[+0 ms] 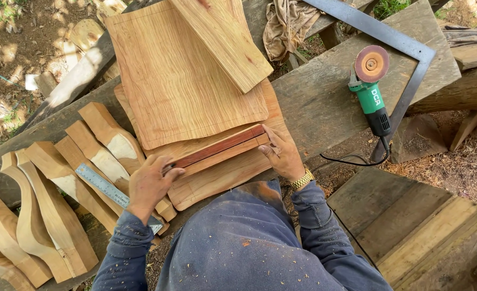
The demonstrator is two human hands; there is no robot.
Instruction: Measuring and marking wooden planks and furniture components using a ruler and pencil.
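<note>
A narrow reddish wood strip (219, 146) lies across a stack of pale shaped boards (182, 81) on a weathered plank bench (324, 97). My left hand (149, 183) grips the strip's left end. At its right end my right hand (281, 153), with a gold watch on the wrist, presses against the strip. Both hands hold the strip flat against the lower board (222, 180). A smaller plank (222, 37) rests on top of the stack farther back.
Several curved wooden legs (61, 194) lie at the left, with a steel ruler (106, 188) across them. A green angle grinder (372, 89) and a large metal square (405, 48) sit at the right. A rag (287, 21) lies behind. Dirt ground surrounds the bench.
</note>
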